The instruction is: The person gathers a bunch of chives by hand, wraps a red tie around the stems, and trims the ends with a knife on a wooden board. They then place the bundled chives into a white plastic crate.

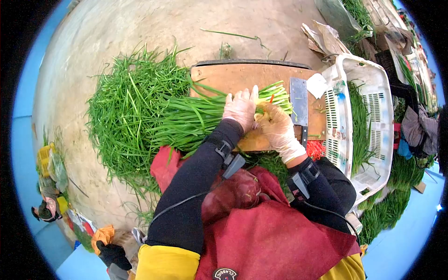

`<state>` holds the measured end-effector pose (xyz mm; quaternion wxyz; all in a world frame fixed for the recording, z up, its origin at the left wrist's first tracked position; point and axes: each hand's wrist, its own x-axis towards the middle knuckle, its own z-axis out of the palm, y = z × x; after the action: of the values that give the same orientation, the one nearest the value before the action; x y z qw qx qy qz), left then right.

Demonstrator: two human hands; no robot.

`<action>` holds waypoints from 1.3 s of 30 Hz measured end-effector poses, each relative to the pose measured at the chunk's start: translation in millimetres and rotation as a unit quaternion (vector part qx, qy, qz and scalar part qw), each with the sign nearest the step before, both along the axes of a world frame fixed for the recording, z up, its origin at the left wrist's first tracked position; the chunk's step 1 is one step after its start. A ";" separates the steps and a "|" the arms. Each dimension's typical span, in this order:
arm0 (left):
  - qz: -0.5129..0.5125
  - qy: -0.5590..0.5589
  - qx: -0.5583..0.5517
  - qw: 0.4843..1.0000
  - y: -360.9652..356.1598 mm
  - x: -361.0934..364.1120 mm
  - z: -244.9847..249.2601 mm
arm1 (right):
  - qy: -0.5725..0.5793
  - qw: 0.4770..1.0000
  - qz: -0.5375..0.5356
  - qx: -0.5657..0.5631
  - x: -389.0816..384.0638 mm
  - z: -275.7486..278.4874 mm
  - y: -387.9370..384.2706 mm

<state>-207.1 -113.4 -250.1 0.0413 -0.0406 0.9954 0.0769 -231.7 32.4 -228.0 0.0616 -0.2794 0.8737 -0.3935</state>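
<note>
A bunch of green chives [198, 114] lies across a brown wooden board [261, 72], its pale cut ends [279, 93] pointing right. My left hand [240, 108], in a thin whitish glove, wraps over the bunch near those ends. Close beside it, my gloved right hand [278, 129] has its fingers curled in against the stems. A narrow red tie [271, 98] sticks up at the right fingertips; the rest of it is hidden. Right of the stems, a cleaver with a wide blade [298, 100] rests flat on the board, its dark handle toward me.
Loose chives [135, 93] are heaped left of the board. Red ties [315, 150] lie at its near right corner. A white plastic basket [344, 116] holding chives stands against the right side. Far left, another person [46, 207] is near a yellow container [45, 158].
</note>
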 end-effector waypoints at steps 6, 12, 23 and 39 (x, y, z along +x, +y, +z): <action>0.006 -0.047 0.082 0.996 -0.6 1.9 27.9 | -0.086 0.971 -0.121 -0.187 -13.0 -0.2 24.7; 0.005 -0.017 0.073 0.997 0.0 2.9 18.6 | -0.271 0.928 -0.104 -0.234 -0.8 1.6 31.3; 0.010 -0.039 0.095 0.995 -1.1 0.8 25.2 | -0.050 0.995 -0.048 0.077 -20.3 -4.2 50.0; -0.018 -0.176 0.124 0.976 -5.8 -11.9 36.8 | -0.164 0.982 0.077 0.049 32.3 49.2 61.1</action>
<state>-219.0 -119.2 -213.3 0.2221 -0.0299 0.9558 0.1903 -199.3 93.6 -178.8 0.2480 -0.2740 0.8456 -0.3853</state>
